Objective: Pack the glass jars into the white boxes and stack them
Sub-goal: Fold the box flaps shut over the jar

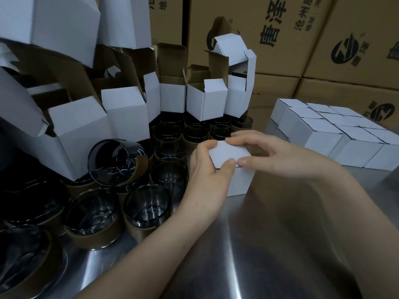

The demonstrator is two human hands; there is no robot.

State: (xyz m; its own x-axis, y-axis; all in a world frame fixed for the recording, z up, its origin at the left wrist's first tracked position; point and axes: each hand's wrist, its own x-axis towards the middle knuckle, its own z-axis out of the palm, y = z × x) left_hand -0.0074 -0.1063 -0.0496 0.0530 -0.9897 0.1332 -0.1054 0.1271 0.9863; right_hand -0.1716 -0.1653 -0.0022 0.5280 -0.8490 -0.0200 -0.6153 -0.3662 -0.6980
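A small white box (239,180) stands on the steel table (248,244) in the middle of the view, its top flap lying flat. My left hand (207,178) grips its left side, thumb on the flap's front edge. My right hand (269,152) holds the flap from the right, thumb and fingers pinching its edges. Several dark glass jars (146,208) with brown card sleeves crowd the table to the left; one jar (114,160) lies tilted on its side. Several open white boxes (125,113) are stacked over the jars behind them.
Several closed white boxes (336,134) sit in rows at the right on the table. Large brown cartons (302,39) with printed characters wall off the back. Bare steel surface lies in front of and under my arms.
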